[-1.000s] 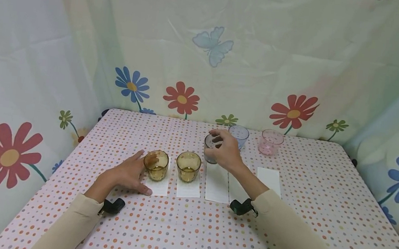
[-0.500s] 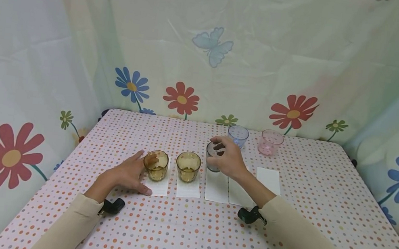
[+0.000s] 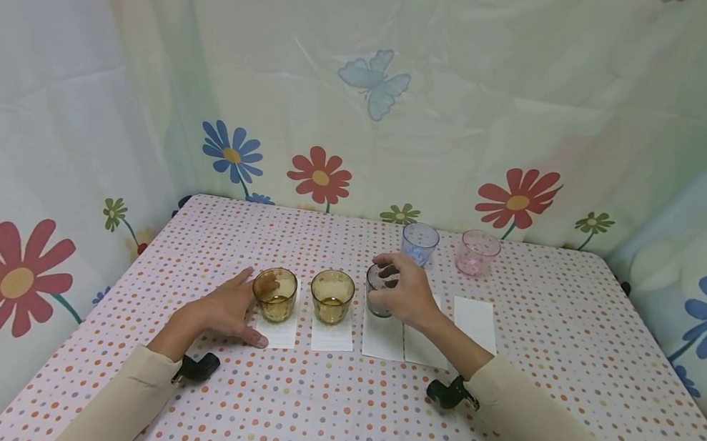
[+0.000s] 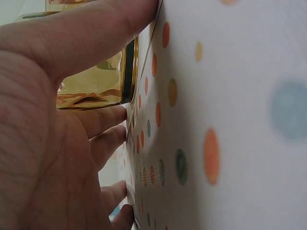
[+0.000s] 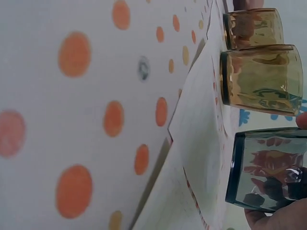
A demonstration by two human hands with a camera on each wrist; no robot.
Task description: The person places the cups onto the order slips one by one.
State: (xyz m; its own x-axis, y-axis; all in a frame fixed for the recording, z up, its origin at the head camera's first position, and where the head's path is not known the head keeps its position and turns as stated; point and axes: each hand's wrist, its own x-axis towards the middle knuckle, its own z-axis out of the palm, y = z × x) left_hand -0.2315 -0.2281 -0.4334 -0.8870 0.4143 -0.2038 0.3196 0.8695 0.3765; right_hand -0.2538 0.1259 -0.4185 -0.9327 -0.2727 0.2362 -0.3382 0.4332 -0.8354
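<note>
My right hand [image 3: 410, 295] grips a grey-tinted drinking glass [image 5: 254, 143] round its sides, thumb on the near side. The glass is upright over the far part of the third white paper card [image 3: 382, 343]; I cannot tell whether it touches the card. My left hand [image 3: 222, 312] rests on the cloth, with fingers spread behind and thumb in front of the leftmost amber glass [image 3: 278, 306]. The fingers look relaxed, not closed round that glass. A second amber glass [image 3: 331, 306] stands upright between the hands, on another paper card [image 3: 332, 340].
A clear blue glass [image 3: 419, 242] and a pink glass [image 3: 478, 255] stand at the back right. Two more paper cards lie to the right, the fourth card [image 3: 425, 349] partly under the right wrist, the fifth card [image 3: 475, 318] beyond the forearm. A dotted cloth [image 3: 307, 417] covers the table.
My right hand has brought the grey glass nearer to me and slightly right, over the third card. The left hand and the amber glasses have stayed in place.
</note>
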